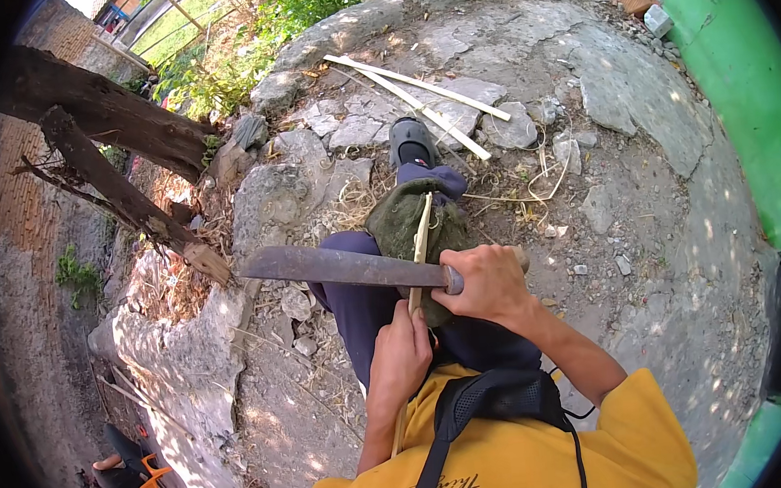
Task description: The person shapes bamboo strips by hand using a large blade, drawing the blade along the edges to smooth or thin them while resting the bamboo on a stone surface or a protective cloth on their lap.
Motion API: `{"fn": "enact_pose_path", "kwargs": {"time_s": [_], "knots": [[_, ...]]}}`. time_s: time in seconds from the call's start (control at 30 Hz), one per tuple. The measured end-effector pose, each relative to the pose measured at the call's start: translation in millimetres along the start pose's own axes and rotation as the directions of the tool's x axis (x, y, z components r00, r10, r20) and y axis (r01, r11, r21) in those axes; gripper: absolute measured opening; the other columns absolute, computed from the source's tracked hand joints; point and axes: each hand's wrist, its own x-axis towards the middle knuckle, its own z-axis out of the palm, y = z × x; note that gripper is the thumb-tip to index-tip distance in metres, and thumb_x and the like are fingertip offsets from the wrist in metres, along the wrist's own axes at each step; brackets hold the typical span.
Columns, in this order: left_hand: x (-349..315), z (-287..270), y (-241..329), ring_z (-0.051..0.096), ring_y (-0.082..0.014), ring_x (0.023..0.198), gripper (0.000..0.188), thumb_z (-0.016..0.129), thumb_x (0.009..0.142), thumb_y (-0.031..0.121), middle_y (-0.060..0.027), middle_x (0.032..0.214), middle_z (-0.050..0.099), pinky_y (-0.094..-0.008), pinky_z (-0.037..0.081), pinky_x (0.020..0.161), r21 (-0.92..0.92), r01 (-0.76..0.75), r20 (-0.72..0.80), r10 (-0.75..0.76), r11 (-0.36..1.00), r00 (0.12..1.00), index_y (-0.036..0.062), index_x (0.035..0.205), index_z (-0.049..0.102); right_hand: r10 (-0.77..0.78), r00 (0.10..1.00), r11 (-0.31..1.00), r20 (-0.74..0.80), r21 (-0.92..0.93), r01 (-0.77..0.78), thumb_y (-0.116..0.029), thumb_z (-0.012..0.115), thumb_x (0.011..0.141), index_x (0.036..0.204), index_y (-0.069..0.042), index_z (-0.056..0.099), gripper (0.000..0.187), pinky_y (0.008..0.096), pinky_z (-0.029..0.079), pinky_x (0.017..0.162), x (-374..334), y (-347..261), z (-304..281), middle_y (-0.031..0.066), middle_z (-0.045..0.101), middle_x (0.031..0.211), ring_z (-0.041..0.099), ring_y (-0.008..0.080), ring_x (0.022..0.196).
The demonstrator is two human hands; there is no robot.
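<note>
My right hand (484,284) is wrapped round the handle of a machete (337,265), whose broad dark blade reaches out to the left. The blade lies across a narrow pale strip of wood or bamboo (422,232), touching it or just over it. Lower down, my left hand (401,353) is closed on that same strip, just below the blade. The strip's far end is over an olive-green cloth (384,221) draped on my leg, and its near end passes under my left forearm toward my yellow shirt.
Two long pale strips (433,89) lie crossed on the broken concrete beyond my dark shoe (412,141). Dark tree trunks (109,110) lean in at the left. A green wall (717,81) bounds the right. An orange and black object (155,478) is at lower left.
</note>
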Motion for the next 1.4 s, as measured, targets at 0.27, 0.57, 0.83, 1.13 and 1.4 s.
{"fn": "enact_pose_path", "kwargs": {"time_s": [0.27,0.57,0.83,1.13,1.4], "knots": [[0.1,-0.6,-2.0,0.065,-0.0512,0.075,0.020,0.046,0.108,0.016,-0.0298,0.072,0.064,-0.0589,0.047,0.063,-0.035,-0.050,-0.032,0.048,0.998,0.998,-0.0025,0.101,0.049,0.004,0.998,1.000,0.060,0.010,-0.004,-0.045,0.080,0.075,0.083,-0.012,0.069,0.036,0.0493,0.056,0.066,-10.9,-7.4,1.6,0.0158,0.071,0.071,0.072,0.0379,0.070],[-3.0,-1.6,1.5,0.067,-0.0487,0.073,0.018,0.047,0.108,0.015,-0.0254,0.072,0.067,-0.0578,0.049,0.064,-0.011,0.013,-0.012,-0.013,1.000,1.000,-0.0021,0.102,0.048,0.074,0.997,0.997,-0.007,0.024,-0.074,-0.042,0.080,0.073,0.084,-0.013,0.073,0.032,0.0475,0.057,0.065,-0.6,2.9,1.8,0.0155,0.069,0.068,0.071,0.0375,0.068],[-9.2,-1.0,3.2,0.066,-0.0486,0.072,0.019,0.048,0.108,0.016,-0.0244,0.072,0.067,-0.0570,0.050,0.064,0.004,-0.025,-0.006,0.025,1.000,1.000,-0.0015,0.099,0.047,0.158,0.984,0.985,-0.084,0.080,-0.152,-0.037,0.078,0.072,0.082,-0.011,0.075,0.028,0.0472,0.058,0.067,20.8,20.5,-2.4,0.0163,0.069,0.067,0.070,0.0395,0.067],[-9.9,-4.4,7.6,0.061,-0.0546,0.080,0.019,0.047,0.108,0.014,-0.0329,0.075,0.061,-0.0576,0.043,0.062,-0.041,0.044,-0.028,-0.045,0.998,0.999,-0.0033,0.100,0.049,0.128,0.992,0.976,0.000,0.176,-0.126,-0.036,0.080,0.070,0.084,-0.011,0.075,0.029,0.0468,0.057,0.068,12.3,14.8,2.7,0.0178,0.068,0.067,0.070,0.0391,0.070],[-7.7,-1.2,6.0,0.065,-0.0509,0.073,0.018,0.047,0.107,0.015,-0.0288,0.073,0.065,-0.0597,0.048,0.063,0.035,0.004,-0.026,-0.003,0.999,1.000,-0.0016,0.101,0.048,0.088,0.996,0.991,-0.009,0.104,-0.086,-0.038,0.080,0.071,0.088,-0.012,0.077,0.032,0.0473,0.058,0.067,12.1,13.1,-6.6,0.0173,0.068,0.067,0.070,0.0400,0.067]]}}
